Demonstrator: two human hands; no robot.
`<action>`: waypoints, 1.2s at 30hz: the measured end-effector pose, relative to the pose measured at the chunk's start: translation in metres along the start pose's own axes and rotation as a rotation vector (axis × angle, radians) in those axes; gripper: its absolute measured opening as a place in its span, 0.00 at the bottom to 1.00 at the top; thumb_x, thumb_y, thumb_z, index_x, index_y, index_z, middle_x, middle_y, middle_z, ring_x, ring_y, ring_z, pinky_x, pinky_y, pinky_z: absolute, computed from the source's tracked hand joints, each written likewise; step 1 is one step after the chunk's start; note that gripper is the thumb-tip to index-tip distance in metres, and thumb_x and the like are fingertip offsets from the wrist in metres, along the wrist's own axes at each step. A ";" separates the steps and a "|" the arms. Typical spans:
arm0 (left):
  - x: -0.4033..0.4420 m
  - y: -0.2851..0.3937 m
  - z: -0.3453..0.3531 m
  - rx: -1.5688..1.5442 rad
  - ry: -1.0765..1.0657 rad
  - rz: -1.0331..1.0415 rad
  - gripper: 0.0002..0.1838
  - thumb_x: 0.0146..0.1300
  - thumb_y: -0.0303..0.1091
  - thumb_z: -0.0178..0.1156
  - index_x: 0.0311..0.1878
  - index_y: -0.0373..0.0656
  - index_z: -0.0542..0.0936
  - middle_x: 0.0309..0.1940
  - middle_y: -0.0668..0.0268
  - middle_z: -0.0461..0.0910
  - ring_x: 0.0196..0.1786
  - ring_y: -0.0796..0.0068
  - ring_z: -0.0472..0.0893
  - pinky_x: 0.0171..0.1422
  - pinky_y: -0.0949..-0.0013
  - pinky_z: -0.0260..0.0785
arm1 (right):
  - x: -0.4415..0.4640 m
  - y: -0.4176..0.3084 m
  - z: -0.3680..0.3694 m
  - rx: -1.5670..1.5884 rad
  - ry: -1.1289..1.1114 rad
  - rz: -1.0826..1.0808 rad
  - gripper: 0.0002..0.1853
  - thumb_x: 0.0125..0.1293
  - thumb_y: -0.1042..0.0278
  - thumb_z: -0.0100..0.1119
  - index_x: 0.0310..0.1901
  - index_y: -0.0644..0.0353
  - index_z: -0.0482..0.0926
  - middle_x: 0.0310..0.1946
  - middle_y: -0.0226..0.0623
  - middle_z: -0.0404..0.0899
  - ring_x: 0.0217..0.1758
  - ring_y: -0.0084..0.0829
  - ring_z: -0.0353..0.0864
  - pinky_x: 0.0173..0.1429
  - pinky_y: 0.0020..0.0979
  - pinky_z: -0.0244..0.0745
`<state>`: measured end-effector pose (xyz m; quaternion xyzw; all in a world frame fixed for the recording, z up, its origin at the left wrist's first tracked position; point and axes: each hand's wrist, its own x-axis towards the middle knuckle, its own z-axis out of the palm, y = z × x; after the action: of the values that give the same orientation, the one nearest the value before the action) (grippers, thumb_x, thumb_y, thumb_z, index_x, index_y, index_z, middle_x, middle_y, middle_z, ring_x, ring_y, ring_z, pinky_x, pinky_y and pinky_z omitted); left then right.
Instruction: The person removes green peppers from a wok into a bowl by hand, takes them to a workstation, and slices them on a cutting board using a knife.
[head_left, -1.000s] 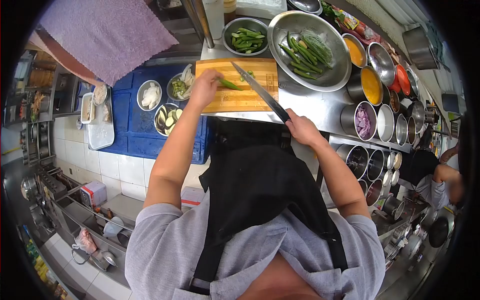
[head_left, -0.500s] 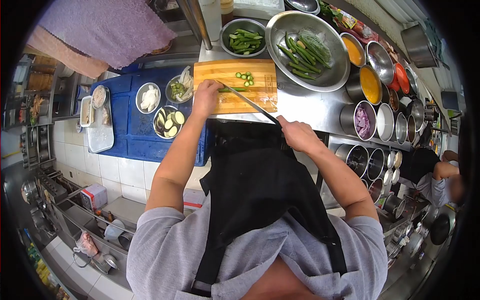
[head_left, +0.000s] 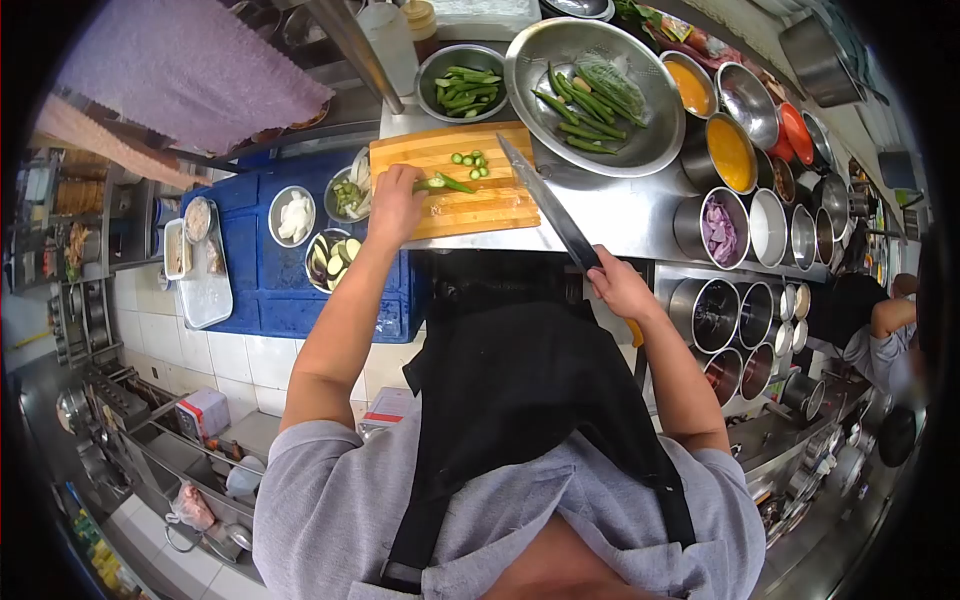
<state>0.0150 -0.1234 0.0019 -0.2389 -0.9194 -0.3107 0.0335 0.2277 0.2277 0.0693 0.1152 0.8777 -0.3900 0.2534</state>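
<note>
My right hand (head_left: 618,284) is closed around the handle of a long knife (head_left: 548,203). The blade slants up to the left, its tip over the right side of a wooden cutting board (head_left: 470,220). At the board's left edge, my left hand (head_left: 396,203) has its fingers closed at the end of a cut green pod, which looks like okra (head_left: 455,183). Several round green slices (head_left: 471,164) lie just beyond it. Behind the board stand a bowl of cut green pods (head_left: 468,90) and a large steel bowl (head_left: 520,80) with long whole pods (head_left: 590,105).
Left of the board, a blue surface (head_left: 270,270) carries bowls of white pieces (head_left: 293,217) and eggplant slices (head_left: 338,262), plus a metal tray (head_left: 208,295). Pots with orange liquid (head_left: 731,152) and chopped purple onion (head_left: 720,230) crowd the right. Another person's arm (head_left: 893,315) shows far right.
The knife has lifted off the green pod and swung right with my right hand, which moved slightly right and down. The pod now lies in separated pieces. My left hand stays at the board's left edge.
</note>
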 end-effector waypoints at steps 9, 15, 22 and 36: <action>0.031 -0.002 0.019 -0.042 -0.168 0.142 0.14 0.56 0.24 0.69 0.46 0.40 0.81 0.44 0.54 0.84 0.53 0.47 0.81 0.60 0.52 0.73 | -0.015 0.040 0.029 0.036 0.016 0.002 0.15 0.75 0.66 0.56 0.58 0.58 0.69 0.36 0.56 0.86 0.44 0.62 0.84 0.48 0.57 0.76; 0.115 0.047 -0.023 0.080 0.093 0.175 0.18 0.57 0.27 0.72 0.51 0.43 0.81 0.46 0.53 0.84 0.54 0.48 0.81 0.60 0.49 0.74 | -0.014 0.056 0.030 0.017 -0.063 0.020 0.17 0.75 0.65 0.57 0.61 0.55 0.68 0.42 0.59 0.85 0.50 0.65 0.82 0.51 0.61 0.75; 0.214 0.150 0.079 0.077 -0.266 0.386 0.23 0.62 0.26 0.64 0.62 0.46 0.82 0.61 0.56 0.82 0.66 0.48 0.78 0.71 0.49 0.69 | -0.009 0.060 0.021 -0.104 -0.035 -0.034 0.19 0.76 0.63 0.54 0.63 0.57 0.67 0.43 0.59 0.86 0.50 0.65 0.83 0.54 0.62 0.75; 0.192 0.174 0.084 -0.079 -0.076 0.357 0.16 0.65 0.29 0.65 0.56 0.45 0.83 0.52 0.60 0.85 0.54 0.60 0.85 0.62 0.56 0.75 | -0.003 0.073 0.014 -0.113 -0.044 -0.067 0.20 0.76 0.62 0.54 0.64 0.59 0.68 0.44 0.61 0.85 0.51 0.64 0.83 0.54 0.61 0.76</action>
<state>-0.0675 0.1271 0.0709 -0.4108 -0.8502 -0.3263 0.0441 0.2645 0.2663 0.0179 0.0628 0.8959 -0.3505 0.2656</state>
